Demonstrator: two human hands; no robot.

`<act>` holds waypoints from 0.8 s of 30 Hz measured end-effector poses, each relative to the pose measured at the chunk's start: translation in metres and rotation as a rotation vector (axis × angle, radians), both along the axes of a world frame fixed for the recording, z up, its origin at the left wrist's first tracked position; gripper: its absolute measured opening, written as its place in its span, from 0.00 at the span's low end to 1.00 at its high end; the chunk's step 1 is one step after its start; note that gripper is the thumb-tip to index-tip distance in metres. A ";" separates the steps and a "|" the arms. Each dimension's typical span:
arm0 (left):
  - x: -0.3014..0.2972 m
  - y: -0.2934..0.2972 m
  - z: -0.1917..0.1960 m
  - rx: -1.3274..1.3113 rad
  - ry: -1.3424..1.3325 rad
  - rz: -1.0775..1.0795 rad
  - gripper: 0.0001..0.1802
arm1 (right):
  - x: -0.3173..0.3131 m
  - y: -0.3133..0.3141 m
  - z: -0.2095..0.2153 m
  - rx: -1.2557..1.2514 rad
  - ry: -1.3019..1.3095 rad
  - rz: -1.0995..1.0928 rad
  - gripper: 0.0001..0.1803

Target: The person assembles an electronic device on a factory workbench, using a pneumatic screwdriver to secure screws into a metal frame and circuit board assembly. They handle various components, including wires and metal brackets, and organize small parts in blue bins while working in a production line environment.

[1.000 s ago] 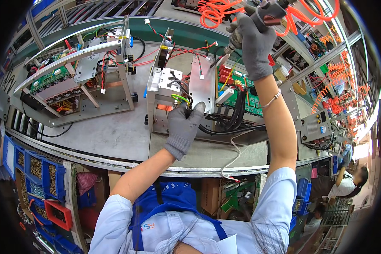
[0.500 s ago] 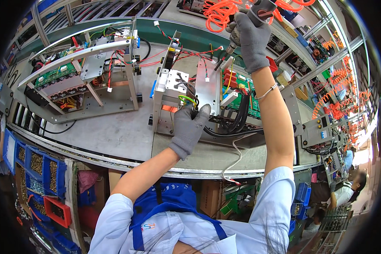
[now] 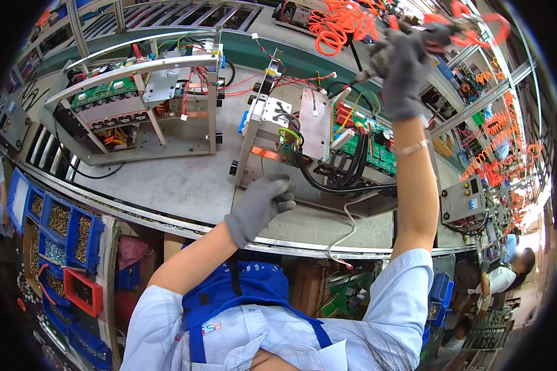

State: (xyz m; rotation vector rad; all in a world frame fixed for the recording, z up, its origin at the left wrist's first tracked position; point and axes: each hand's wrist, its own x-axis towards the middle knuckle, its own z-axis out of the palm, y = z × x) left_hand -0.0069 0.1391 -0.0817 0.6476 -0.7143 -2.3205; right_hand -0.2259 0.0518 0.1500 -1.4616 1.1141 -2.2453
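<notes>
The gloves [image 3: 258, 207] look matt knitted cloth, the plate [image 3: 314, 127] smooth bare metal, the coiled hose [image 3: 333, 42] glossy plastic

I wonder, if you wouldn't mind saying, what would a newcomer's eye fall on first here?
Probably the bright orange coiled hoses at the top, beside the gloved right hand gripping a motion-blurred tool. Next might come the open metal chassis at centre, with the gloved left hand just before it, and the blue bins of small parts at lower left.
</notes>
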 end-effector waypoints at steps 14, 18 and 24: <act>0.010 0.017 0.019 0.067 0.409 -0.188 0.17 | 0.064 0.181 -0.037 -0.153 0.050 0.395 0.28; 0.008 0.023 0.046 0.161 0.191 -0.015 0.16 | 0.067 0.184 -0.043 -0.165 0.020 0.381 0.29; 0.009 0.016 0.037 0.237 0.355 -0.052 0.16 | 0.071 0.177 -0.048 -0.195 0.033 0.461 0.29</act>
